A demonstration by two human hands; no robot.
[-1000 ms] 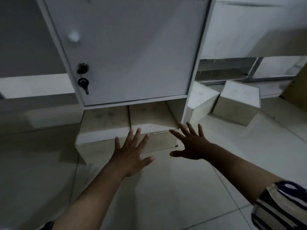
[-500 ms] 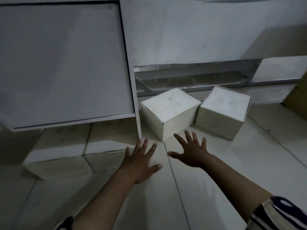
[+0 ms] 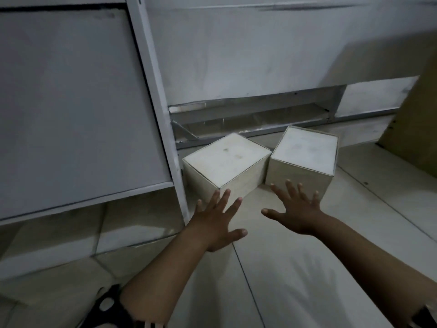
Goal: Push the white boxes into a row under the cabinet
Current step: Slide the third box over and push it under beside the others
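Nearest, both hands reach forward over the tiled floor (image 3: 283, 268) with fingers spread and nothing held: the left hand (image 3: 214, 223) at 6 o'clock just before the near corner of the left white box (image 3: 224, 162), the right hand (image 3: 298, 209) at 5 o'clock before the right white box (image 3: 305, 157). Whether fingertips touch cannot be told. Both boxes are closed, touching, outside the cabinet (image 3: 71, 102). At 8 o'clock, two more boxes (image 3: 94, 230) sit under it.
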